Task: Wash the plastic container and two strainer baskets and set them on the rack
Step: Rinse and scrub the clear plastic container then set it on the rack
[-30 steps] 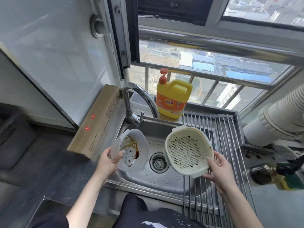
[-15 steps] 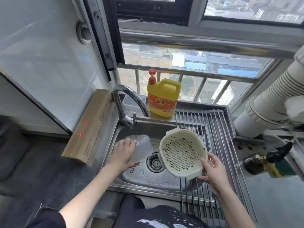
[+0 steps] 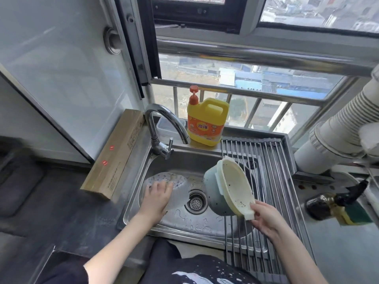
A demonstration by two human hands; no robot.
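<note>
Container (image 3: 176, 187) lies upside down at the sink's (image 3: 184, 160) left side, left hand (image 3: 156, 198) resting flat, fingers relaxed. Right hand (image 3: 266, 218) fingers clamp the tilted baskets (image 3: 231, 187).

Clear container (image 3: 176, 187) upturned in sink; nested cream-and-blue strainers (image 3: 227, 189) tilted.

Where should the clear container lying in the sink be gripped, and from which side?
By its rim, from the near-left side. The container lies upside down in the sink, base up under the left hand, so the broad slick base gives fingers nothing to curl around.
</note>
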